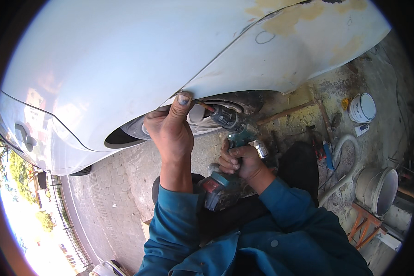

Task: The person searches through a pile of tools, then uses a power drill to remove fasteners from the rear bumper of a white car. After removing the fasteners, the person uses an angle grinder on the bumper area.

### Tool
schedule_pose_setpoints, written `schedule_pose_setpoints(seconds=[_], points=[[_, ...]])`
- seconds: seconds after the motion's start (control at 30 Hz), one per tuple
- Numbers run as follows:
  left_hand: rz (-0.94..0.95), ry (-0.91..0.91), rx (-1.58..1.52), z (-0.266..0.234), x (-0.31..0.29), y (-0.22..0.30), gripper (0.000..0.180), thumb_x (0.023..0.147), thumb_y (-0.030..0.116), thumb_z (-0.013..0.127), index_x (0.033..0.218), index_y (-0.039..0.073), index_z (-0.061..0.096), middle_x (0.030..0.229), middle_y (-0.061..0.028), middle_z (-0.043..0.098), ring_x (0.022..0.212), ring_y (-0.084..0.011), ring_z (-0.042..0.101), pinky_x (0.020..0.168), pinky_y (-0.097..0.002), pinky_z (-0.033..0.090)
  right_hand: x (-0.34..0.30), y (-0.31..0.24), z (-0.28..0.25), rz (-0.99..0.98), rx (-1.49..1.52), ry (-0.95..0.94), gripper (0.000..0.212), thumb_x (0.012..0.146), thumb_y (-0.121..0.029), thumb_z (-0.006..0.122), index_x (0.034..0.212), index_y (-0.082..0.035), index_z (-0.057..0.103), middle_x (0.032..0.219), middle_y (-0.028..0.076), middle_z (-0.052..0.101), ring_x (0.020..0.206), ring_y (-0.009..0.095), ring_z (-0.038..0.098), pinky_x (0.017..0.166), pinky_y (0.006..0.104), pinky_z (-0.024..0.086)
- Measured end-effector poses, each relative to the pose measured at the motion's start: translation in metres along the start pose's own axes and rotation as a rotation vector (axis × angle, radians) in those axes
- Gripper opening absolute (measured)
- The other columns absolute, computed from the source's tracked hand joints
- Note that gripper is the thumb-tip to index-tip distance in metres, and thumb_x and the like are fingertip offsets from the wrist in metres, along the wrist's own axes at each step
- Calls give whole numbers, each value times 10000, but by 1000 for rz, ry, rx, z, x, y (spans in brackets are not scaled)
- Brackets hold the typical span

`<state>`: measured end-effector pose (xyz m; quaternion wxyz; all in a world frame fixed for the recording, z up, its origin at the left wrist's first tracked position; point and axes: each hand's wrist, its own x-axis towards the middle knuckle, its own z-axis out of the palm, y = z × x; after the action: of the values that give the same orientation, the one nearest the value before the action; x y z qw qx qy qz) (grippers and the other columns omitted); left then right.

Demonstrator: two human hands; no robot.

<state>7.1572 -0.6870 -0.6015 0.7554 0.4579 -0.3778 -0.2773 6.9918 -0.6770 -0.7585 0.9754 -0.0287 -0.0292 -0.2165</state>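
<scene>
Crouching by the white car panel (124, 60), the person clenches the teal cordless drill (230, 138) in the right hand (241, 161), its bit angled toward eleven o'clock at the wheel-arch lip (225, 94). Left hand (170, 129) pinches that lip; best to keep the bit square and pressure gentle.

Bright daylight, panel glare, fisheye bending, dark rim
</scene>
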Motion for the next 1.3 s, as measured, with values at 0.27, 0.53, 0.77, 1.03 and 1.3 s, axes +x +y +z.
schedule_pose_setpoints(seconds=[0.27,0.53,0.77,1.03,1.3], points=[[2,58,48,3,0,2,144,1001,95,781,1074,-26,759,976,-99,762,877,-193,725,844,-350,617,1,-3,5,43,42,-44,238,914,-168,764,1120,-62,710,664,13,529,555,123,462,573,333,411],[20,2,46,-6,2,0,173,1015,115,773,1100,-33,747,1017,-121,757,919,-233,735,853,-417,645,0,-7,6,81,64,-47,263,893,-142,814,1125,-89,702,665,4,517,560,115,449,567,324,394],[-4,-168,-33,-10,-4,-2,319,1114,246,648,1226,-50,690,1179,-179,741,1035,-292,745,917,-493,654,-3,-6,7,83,76,-28,248,878,-116,809,1096,-67,701,646,17,505,549,123,453,552,327,394],[69,-117,-140,-10,-5,-13,291,1125,269,627,1224,8,712,1201,-142,761,1075,-275,740,915,-481,629,-5,-8,11,92,53,28,229,867,-101,788,1066,-45,691,627,17,493,537,125,449,543,326,393],[111,-162,-143,-8,-3,-10,246,1109,248,653,1228,52,742,1207,-116,773,1099,-279,741,904,-467,627,0,-8,11,89,23,-19,215,873,-122,794,1042,-52,680,637,27,493,525,121,448,533,333,403]])
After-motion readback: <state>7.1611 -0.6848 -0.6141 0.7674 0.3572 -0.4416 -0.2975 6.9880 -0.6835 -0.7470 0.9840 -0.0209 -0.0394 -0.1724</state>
